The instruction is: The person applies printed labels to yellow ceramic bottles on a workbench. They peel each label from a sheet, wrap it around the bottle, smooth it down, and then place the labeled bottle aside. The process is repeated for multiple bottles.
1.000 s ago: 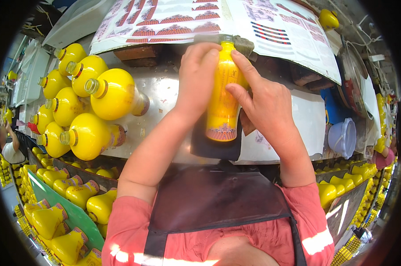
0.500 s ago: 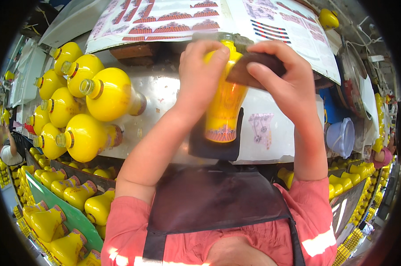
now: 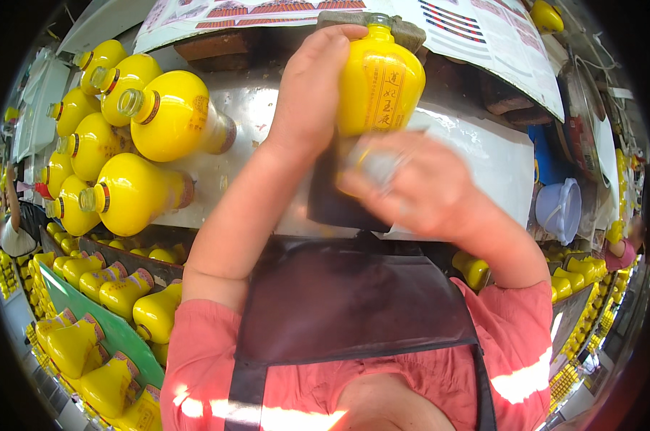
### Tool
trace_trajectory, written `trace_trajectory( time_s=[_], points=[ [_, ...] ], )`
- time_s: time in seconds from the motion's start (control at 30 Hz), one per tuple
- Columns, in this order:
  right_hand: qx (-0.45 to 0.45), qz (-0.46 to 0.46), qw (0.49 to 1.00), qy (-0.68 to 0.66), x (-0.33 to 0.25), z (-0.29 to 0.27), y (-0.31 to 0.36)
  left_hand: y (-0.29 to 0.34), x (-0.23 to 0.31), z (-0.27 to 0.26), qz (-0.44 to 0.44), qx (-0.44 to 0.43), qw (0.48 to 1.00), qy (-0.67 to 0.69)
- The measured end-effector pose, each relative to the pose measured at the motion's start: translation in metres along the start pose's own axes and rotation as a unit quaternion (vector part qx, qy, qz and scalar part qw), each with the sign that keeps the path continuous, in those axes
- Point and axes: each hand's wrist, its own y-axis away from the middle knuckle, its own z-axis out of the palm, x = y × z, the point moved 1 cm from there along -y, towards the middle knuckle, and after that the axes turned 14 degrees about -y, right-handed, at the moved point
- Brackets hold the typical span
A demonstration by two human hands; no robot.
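Observation:
A yellow glass bottle (image 3: 384, 75) with a clear glass neck lies with its neck pointing away from me. Dark vertical lettering in a red-lined panel marks its wide body. My left hand (image 3: 310, 93) is closed around the bottle's left side, thumb and fingers near its shoulder. Over the bottle's lower part, my right hand (image 3: 425, 179) is blurred by motion. Its fingers curl around a smeared whitish thing (image 3: 375, 164) that I cannot make out. The bottle's lower end is hidden by this hand. A grey block (image 3: 411, 34) supports the neck end, and a dark cloth (image 3: 328, 194) lies underneath.
Several yellow bottles (image 3: 170, 115) lie grouped at the left of the metal table. Printed decal sheets (image 3: 476, 43) lie along the far side, above bricks (image 3: 213, 47). A pale blue bucket (image 3: 559, 210) is at the right. More bottles (image 3: 113, 384) fill racks by a green board (image 3: 73, 294).
The bottle has turned to show its lettered panel. My right hand has moved down toward me, and the dark brown flat piece it held no longer shows. The loose decal at right is hidden.

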Motion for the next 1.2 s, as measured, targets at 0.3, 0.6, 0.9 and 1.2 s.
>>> trace_trajectory(
  time_s=[0.3,0.6,0.9,1.2],
  points=[
    [-0.083,0.006,0.994,-0.076,-0.029,0.022,-0.001,0.0,0.007,-0.002,0.067,0.022,0.986,-0.152],
    [0.095,0.027,0.994,0.042,0.012,-0.006,0.017,-0.003,-0.013,-0.001,0.107,0.049,0.949,-0.292],
    [0.158,0.186,0.967,0.071,0.005,0.0,0.048,-0.001,-0.023,-0.006,0.096,0.026,0.984,-0.148],
    [0.265,0.3,0.914,-0.066,-0.003,0.021,0.062,0.008,-0.02,0.003,0.015,0.023,0.999,-0.033]
  ],
)
